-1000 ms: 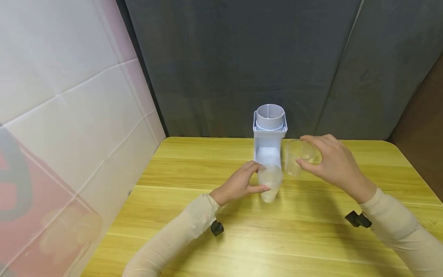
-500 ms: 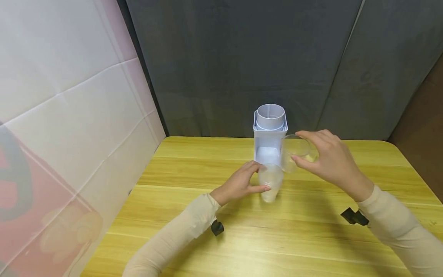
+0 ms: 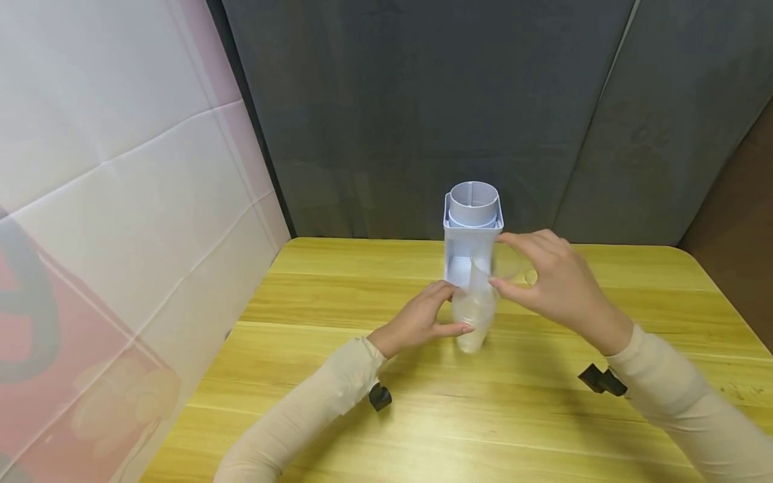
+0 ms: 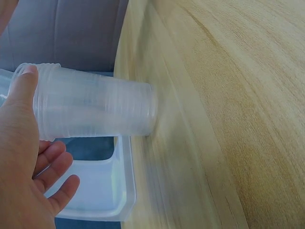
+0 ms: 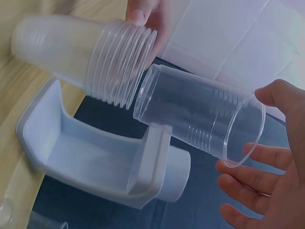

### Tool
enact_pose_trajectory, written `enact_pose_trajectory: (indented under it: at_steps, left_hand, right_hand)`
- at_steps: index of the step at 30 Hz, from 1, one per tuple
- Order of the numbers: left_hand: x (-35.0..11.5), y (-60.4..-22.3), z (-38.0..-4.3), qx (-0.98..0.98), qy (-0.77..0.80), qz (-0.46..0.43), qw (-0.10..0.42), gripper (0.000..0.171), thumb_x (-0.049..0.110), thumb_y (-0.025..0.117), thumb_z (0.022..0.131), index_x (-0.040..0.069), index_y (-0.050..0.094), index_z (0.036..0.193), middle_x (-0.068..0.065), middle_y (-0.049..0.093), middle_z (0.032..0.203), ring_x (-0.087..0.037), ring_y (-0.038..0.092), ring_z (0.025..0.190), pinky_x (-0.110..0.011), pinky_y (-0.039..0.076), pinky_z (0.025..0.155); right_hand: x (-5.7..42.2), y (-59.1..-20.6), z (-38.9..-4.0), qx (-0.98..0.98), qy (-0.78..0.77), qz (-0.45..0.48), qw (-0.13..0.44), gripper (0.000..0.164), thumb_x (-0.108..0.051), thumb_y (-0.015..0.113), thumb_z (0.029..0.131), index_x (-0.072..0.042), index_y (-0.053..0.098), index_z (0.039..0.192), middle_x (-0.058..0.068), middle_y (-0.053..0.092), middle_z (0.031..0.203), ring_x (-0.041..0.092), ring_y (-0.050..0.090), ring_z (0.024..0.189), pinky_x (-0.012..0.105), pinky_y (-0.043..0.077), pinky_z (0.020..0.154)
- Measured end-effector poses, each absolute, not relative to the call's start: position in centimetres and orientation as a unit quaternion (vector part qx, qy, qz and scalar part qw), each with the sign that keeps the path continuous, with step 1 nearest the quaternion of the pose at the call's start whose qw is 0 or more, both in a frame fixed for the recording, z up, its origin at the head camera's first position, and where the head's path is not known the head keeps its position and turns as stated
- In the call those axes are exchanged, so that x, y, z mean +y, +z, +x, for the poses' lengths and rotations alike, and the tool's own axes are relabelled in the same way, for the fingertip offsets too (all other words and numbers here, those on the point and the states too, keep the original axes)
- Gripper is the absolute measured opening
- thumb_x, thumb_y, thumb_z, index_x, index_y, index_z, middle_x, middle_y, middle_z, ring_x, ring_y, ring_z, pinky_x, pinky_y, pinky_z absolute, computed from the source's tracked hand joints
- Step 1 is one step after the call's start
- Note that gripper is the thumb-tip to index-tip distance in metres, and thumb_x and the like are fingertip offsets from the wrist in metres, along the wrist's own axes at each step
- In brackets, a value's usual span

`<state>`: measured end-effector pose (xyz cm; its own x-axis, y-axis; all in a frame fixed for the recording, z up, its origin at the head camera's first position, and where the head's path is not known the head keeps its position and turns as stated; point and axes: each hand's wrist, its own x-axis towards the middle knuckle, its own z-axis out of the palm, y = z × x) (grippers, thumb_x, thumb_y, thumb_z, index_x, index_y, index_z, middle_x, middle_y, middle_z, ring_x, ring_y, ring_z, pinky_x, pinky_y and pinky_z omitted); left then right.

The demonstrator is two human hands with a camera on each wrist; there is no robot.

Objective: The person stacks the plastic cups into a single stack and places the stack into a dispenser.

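Observation:
A stack of nested clear plastic cups (image 3: 476, 327) stands mouth up on the table. My left hand (image 3: 419, 318) grips it near the rims, thumb on one side and fingers on the other. My right hand (image 3: 555, 285) holds a single clear plastic cup (image 5: 195, 107) by its rim, between thumb and fingers. In the right wrist view, the base of that cup is right at the mouth of the stack (image 5: 62, 52); I cannot tell whether they touch. The left wrist view shows the stack (image 4: 95, 102) sideways, with the left thumb (image 4: 25, 88) on its rims.
Just behind the stack is a pale blue-white plastic holder (image 3: 474, 218) with a round tube on top and an open front. Clear plastic pieces (image 5: 47, 222) show partly at the right wrist view's lower left. A dark panel (image 3: 423, 121) rises behind the wooden table (image 3: 338, 268).
My right hand has moved left with the single cup, from beside the holder to over the stack's mouth. The left hand and the stack have stayed in place.

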<state>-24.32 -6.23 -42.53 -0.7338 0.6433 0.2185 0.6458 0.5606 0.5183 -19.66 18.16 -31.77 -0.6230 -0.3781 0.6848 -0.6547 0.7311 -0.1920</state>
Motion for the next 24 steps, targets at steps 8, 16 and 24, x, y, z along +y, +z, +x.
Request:
enact_pose_trajectory:
  at_steps: [8,16,24]
  left_hand:
    - [-6.2,-42.5,-24.2,-0.882,-0.300,-0.364,-0.001,0.062,0.049,0.073,0.086,0.016,0.054,0.135,0.000,0.058,0.129,-0.023,0.057,0.120,-0.035,0.050,0.104]
    - [-6.3,-42.5,-24.1,-0.882,-0.295,-0.367,0.005,0.061,0.049,0.072,0.087,0.014,0.054,0.134,-0.001,0.057,0.129,-0.024,0.057,0.120,-0.034,0.050,0.104]
    - [-6.3,-42.4,-24.0,-0.887,-0.284,-0.363,0.006,0.062,0.052,0.070,0.087,0.015,0.054,0.134,0.000,0.057,0.130,-0.020,0.057,0.120,-0.033,0.050,0.104]
  right_hand:
    - [17.3,-32.2,-19.4,-0.874,0.206,0.306,0.315,0.058,-0.031,0.084,0.071,-0.006,0.067,0.121,0.010,0.074,0.106,0.028,0.064,0.096,0.047,0.053,0.081]
    - [17.1,-33.1,-19.6,-0.875,0.208,0.316,0.301,0.059,-0.032,0.084,0.072,-0.006,0.066,0.121,0.011,0.073,0.113,0.029,0.065,0.102,0.049,0.053,0.088]
    - [16.7,-34.7,-19.5,-0.887,0.205,0.310,0.273,0.060,-0.036,0.084,0.072,-0.008,0.066,0.121,0.010,0.073,0.109,0.028,0.064,0.100,0.048,0.054,0.084]
